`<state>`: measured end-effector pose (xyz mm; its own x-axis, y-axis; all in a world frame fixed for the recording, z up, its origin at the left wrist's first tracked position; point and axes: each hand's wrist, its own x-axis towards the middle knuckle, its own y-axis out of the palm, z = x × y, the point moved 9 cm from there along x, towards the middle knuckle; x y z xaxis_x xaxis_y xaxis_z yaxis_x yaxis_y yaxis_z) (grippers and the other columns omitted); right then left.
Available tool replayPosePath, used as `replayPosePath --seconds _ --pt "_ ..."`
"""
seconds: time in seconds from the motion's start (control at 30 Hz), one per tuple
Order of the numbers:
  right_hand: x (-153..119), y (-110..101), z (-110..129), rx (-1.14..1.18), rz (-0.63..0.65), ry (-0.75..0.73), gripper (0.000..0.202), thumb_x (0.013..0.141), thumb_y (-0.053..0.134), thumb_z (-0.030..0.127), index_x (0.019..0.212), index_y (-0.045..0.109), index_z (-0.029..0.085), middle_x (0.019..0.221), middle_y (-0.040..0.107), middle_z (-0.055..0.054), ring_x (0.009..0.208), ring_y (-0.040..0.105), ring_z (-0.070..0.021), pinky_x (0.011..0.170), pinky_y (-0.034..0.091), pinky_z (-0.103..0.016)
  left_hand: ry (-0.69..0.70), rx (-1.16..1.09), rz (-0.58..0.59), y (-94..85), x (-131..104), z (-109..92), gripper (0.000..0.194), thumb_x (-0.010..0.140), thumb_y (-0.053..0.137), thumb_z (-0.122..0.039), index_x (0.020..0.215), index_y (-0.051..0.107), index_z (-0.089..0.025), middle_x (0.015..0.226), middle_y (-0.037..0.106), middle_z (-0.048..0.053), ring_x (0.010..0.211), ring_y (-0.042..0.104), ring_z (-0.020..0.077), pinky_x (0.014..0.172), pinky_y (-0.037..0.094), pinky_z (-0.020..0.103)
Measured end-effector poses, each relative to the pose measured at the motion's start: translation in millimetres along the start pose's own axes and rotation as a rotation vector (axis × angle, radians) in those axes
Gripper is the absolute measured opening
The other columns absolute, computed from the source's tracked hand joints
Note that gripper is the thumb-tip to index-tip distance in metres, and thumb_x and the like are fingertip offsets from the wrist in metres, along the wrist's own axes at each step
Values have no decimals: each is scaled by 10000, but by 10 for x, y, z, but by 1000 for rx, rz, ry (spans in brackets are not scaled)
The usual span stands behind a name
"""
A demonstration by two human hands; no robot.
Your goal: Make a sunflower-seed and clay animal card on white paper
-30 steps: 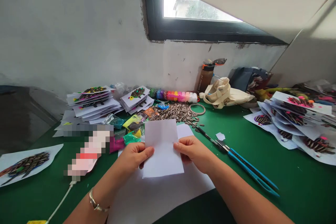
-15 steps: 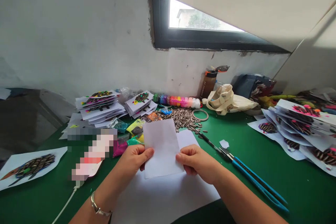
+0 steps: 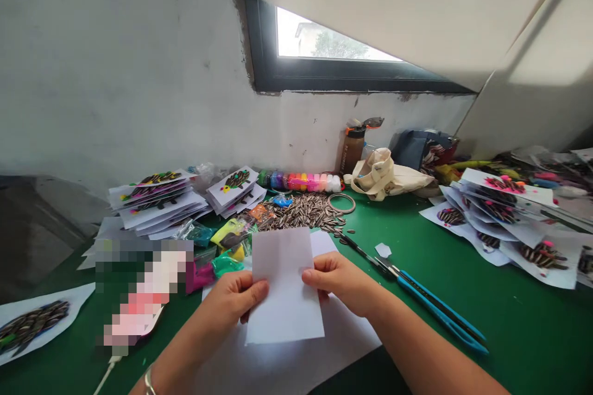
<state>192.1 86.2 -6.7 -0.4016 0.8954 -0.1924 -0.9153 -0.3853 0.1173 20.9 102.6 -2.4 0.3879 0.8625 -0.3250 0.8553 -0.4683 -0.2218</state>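
A small sheet of white paper (image 3: 285, 290) is held up between my two hands. My left hand (image 3: 238, 296) pinches its left edge, thumb on the front face. At the right edge my right hand (image 3: 336, 278) grips it the same way. Beneath lies a larger white sheet (image 3: 343, 352) on the green table (image 3: 417, 345), partly covered by my hands and the held paper. Another white piece (image 3: 324, 244) peeks out behind the held paper. To the right lie a black pen (image 3: 365, 253) and blue-handled tweezers (image 3: 445, 311).
Sunflower seeds (image 3: 306, 210) are heaped behind the paper, beside a tape ring (image 3: 341, 203) and coloured clay packets (image 3: 231, 234). Stacks of seed-picture cards stand left (image 3: 157, 200) and right (image 3: 514, 216). A bottle (image 3: 353, 149) and cloth bag (image 3: 384, 176) sit at the back.
The held paper is lower and its visible face reaches further down, more upright. Both hands keep their grip on its edges. The whole view has shifted, with the table things further left.
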Motion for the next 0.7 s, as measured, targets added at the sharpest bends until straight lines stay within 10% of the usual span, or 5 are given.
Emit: replayPosePath --seconds 0.43,0.7 --pt "36 -315 134 105 -281 -110 525 740 661 638 552 527 166 497 482 30 458 413 -81 462 288 -226 -121 -29 189 325 42 155 590 575 692 -736 621 539 -167 525 429 -48 491 343 99 482 219 242" --pt "53 -232 44 -17 -155 16 496 648 702 635 619 527 172 542 460 48 470 379 -67 433 264 -205 -156 -27 255 402 20 166 573 568 718 -700 626 537 -160 551 428 -52 500 322 89 488 194 236"
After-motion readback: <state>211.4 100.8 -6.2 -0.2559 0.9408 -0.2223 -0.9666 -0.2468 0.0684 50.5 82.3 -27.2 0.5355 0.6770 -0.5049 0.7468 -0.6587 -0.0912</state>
